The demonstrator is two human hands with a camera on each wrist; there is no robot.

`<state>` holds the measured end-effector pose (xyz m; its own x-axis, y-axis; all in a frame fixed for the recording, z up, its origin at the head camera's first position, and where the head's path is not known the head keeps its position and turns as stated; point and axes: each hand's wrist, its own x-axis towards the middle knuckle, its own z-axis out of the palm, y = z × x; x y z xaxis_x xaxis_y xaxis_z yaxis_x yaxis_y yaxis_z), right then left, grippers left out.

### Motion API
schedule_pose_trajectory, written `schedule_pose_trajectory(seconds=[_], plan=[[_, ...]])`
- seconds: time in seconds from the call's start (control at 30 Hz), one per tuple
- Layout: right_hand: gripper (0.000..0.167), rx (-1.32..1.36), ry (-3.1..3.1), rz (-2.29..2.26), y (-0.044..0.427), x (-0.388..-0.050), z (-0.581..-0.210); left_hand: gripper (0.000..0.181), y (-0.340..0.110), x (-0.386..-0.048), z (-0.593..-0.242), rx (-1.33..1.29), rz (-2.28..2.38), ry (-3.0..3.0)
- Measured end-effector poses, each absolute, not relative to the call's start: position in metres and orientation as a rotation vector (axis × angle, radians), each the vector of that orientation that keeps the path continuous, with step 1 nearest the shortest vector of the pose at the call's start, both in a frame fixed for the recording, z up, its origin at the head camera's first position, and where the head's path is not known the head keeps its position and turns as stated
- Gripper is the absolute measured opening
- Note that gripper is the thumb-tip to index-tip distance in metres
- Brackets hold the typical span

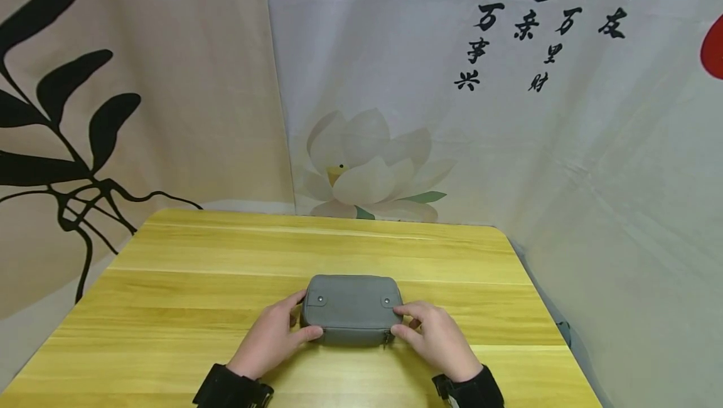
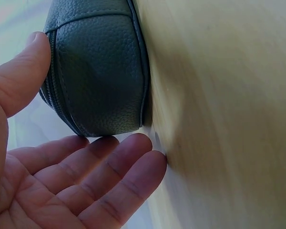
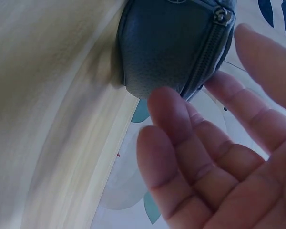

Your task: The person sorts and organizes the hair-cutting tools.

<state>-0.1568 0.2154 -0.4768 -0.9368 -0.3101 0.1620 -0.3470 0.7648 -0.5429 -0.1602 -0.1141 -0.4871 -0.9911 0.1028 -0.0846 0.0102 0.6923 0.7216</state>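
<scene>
A grey leather zip pouch (image 1: 353, 304) lies flat on the wooden table, with two metal studs on its top. My left hand (image 1: 270, 338) holds its left end, thumb on the front edge and fingers around the side. At the opposite end, my right hand (image 1: 437, 336) holds the front right corner between thumb and index finger. A zipper pull (image 1: 387, 338) hangs by the right thumb. In the right wrist view, the zipper (image 3: 207, 55) runs along the pouch's edge and looks closed at this end. The pouch's inside is hidden.
The yellow wooden table (image 1: 226, 257) has rounded far corners. Behind it hang cloth backdrops (image 1: 361, 50) printed with a lotus, dark leaves and black characters. Black bands (image 1: 234, 388) circle both wrists.
</scene>
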Motion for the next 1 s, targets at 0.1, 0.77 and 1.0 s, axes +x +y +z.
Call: schedule_pose_trajectory(seconds=[0.1, 0.77, 1.0], plan=[[0.032, 0.541, -2.893, 0.91, 0.216, -0.156, -0.477, 0.091, -0.115, -0.16, -0.488, 0.095, 1.189, 2.781], [0.033, 0.55, -2.877, 0.926, 0.218, -0.155, -0.478, 0.088, -0.126, -0.16, -0.492, 0.071, 1.228, 2.743], [0.033, 0.521, -2.878, 0.943, 0.219, -0.156, -0.477, 0.088, -0.132, -0.16, -0.488, 0.079, 1.223, 2.767]])
